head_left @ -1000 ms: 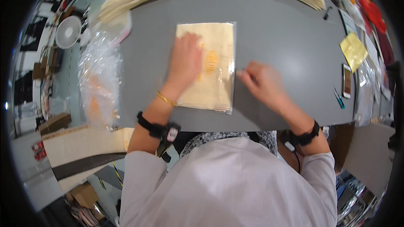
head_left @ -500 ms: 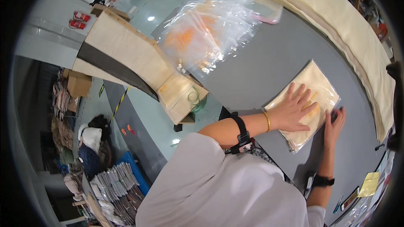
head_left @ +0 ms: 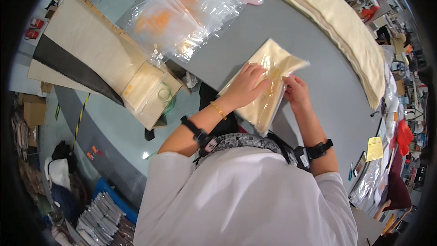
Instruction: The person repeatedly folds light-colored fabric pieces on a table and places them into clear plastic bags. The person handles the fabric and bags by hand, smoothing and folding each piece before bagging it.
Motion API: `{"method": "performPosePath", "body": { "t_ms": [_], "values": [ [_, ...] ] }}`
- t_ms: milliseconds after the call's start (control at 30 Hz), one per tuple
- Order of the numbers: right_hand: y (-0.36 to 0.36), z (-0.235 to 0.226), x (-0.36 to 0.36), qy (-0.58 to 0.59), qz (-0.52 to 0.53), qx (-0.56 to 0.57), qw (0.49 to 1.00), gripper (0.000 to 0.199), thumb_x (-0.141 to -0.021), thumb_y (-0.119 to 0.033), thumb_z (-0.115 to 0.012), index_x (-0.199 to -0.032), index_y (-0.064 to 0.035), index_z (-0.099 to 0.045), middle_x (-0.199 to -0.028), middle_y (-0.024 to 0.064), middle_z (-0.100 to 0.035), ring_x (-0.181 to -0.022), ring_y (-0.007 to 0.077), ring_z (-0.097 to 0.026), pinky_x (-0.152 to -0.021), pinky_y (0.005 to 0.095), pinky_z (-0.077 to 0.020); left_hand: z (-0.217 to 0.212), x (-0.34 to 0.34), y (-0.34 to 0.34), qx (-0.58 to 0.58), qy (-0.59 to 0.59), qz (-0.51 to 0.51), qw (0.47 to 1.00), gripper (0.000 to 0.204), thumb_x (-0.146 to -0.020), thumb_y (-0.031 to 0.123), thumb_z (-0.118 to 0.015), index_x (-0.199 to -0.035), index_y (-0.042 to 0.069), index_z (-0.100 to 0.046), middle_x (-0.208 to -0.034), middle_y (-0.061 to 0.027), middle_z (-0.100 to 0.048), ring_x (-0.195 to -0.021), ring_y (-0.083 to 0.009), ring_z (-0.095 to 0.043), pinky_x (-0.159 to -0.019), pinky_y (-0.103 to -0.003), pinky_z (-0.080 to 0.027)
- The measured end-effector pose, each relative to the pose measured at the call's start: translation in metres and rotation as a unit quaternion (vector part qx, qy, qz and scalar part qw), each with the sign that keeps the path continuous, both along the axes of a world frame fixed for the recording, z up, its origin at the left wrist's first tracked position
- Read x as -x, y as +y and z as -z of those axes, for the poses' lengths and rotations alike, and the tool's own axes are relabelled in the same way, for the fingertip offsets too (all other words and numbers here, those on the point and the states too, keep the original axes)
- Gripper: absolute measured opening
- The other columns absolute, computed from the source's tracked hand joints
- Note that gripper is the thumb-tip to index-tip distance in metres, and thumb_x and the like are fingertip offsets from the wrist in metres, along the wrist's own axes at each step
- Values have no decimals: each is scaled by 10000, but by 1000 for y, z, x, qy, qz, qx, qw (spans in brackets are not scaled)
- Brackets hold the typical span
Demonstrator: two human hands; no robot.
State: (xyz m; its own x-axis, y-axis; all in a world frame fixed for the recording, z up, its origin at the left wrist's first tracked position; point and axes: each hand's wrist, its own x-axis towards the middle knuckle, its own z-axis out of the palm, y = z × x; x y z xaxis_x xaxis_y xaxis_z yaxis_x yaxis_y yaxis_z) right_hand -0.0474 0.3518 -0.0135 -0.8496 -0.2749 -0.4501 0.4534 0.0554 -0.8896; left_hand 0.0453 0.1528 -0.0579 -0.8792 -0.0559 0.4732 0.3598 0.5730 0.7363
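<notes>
Grey table [head_left: 318, 59] curves from 10 to 4 o'clock; bare room lies around the bag [head_left: 266, 84] near the edge; cloth stack [head_left: 337, 23] along 1 o'clock, loose bags [head_left: 182, 13] at 11; the bag's long axis runs 7 to 1, cream fabric inside clear film, glossy; left hand [head_left: 246, 85] presses flat on it, fingers spread; right hand [head_left: 295, 92] pinches its right edge.

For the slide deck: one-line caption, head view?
Both hands, left hand and right hand, press a bagged cream cloth on a grey table.
</notes>
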Motion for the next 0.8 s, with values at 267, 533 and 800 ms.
{"method": "performPosePath", "body": {
  "t_ms": [267,533,800],
  "values": [
    [-120,-96,-105,333,-335,33,881,258,-962,-66,-659,-1211,-4,-642,-987,46,-686,-849,137,-657,-789,300,-523,-48,-141,-34,-327,-14,12,945,678,-955,483,-733,-1410,15,-550,-1430,-141,-545,-1282,-290,-521,-1072,-412,-450],
    [-178,-64,-160,455,-657,37,600,389,-864,-143,-786,-1228,-51,-686,-1188,137,-664,-1097,356,-635,-966,434,-517,23,-294,-63,-782,116,-292,539,433,-1058,142,-572,-1452,-22,-503,-1412,-155,-609,-1281,-276,-613,-1105,-429,-491],
    [-75,-57,-28,368,-433,-241,787,216,-951,-21,-694,-1156,42,-715,-1037,114,-732,-958,199,-701,-869,305,-544,162,-288,-302,-28,-179,-459,870,566,-965,8,-443,-1532,9,-427,-1512,-312,-490,-1421,-437,-470,-1172,-530,-384]
  ]
}}
